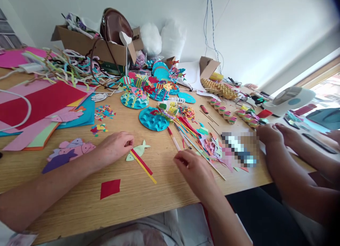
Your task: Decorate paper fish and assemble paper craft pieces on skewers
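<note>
A pale green paper fish (139, 151) lies on the table, with a red paper strip (145, 164) and a yellow paper strip (149, 175) slanting across it. My left hand (118, 145) is closed, its fingertips at the upper ends of these strips. To the right, my right hand (195, 169) hovers over the table edge side with curled fingers; what they hold, if anything, is hidden. Just beyond it is a red-tipped pen-like stick (174, 139), whose near end meets the hand. A red paper piece (110, 189) lies nearer me.
Paper fish cutouts (71, 150) and coloured sheets (47, 104) lie left. Beyond are a blue wavy disc (153, 119), decorated fish pieces (135, 88) and a cardboard box (79, 40). Paper scraps (212, 146) and a wooden stick (212, 166) lie right, near another person's arms (287, 161).
</note>
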Tool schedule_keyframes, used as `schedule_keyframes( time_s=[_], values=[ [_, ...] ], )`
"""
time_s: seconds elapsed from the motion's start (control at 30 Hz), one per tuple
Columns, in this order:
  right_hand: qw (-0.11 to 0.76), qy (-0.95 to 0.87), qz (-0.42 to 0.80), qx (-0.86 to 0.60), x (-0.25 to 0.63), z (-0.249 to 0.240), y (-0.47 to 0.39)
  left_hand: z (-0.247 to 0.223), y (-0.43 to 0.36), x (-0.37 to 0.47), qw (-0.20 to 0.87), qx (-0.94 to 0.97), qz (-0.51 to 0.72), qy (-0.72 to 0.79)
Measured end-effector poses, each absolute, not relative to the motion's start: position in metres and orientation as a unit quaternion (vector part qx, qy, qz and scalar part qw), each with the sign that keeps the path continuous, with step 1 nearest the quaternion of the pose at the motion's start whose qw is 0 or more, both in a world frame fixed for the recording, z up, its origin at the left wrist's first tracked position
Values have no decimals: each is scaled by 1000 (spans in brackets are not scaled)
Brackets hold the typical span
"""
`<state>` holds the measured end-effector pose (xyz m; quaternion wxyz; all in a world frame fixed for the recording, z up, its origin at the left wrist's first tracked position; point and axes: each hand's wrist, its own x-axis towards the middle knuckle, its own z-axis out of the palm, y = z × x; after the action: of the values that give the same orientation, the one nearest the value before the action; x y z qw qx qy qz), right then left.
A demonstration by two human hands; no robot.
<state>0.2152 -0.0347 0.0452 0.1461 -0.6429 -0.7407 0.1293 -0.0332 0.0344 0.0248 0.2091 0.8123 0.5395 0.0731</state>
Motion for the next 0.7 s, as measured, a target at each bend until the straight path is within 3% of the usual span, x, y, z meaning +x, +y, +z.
schedule_keyframes(
  time_s=[0.13,0.37,0.7],
  values=[
    [57,-655,22,-753,259,49,-17,23,35,-34,205,818,76,533],
    [-57,-650,-18,-757,292,38,-1,23,34,-33,205,816,78,534],
    [-68,-646,-27,-760,293,42,-4,21,34,-35,202,824,91,522]
  ],
)
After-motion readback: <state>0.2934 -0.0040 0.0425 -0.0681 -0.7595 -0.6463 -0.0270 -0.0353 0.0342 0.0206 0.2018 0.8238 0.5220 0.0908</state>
